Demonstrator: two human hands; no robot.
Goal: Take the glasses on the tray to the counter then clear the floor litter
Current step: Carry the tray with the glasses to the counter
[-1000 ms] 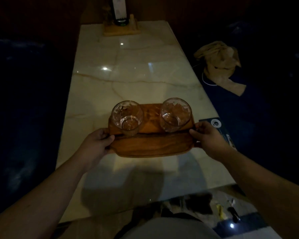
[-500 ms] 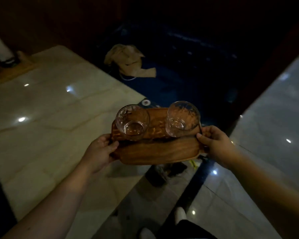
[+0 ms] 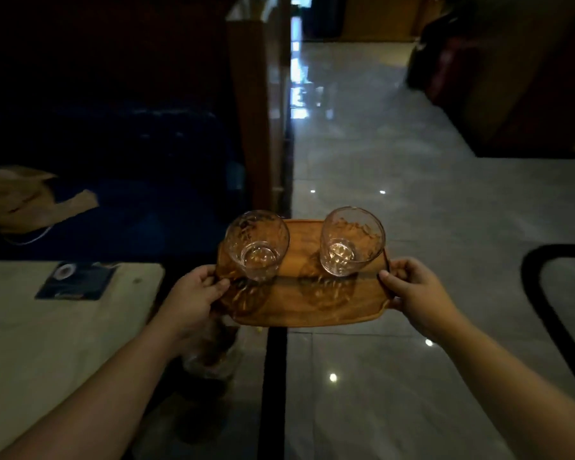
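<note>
I hold the wooden tray (image 3: 307,302) out in front of me, my left hand (image 3: 193,298) closed on its left edge and my right hand (image 3: 415,293) closed on its right edge, thumbs on top. Two clear glasses stand upright on it, well apart: the left glass (image 3: 257,244) near my left hand, the right glass (image 3: 352,240) near my right. The tray hangs over the glossy tiled floor (image 3: 412,180), just right of the pale marble table (image 3: 47,333), where a dark card (image 3: 77,281) lies.
</note>
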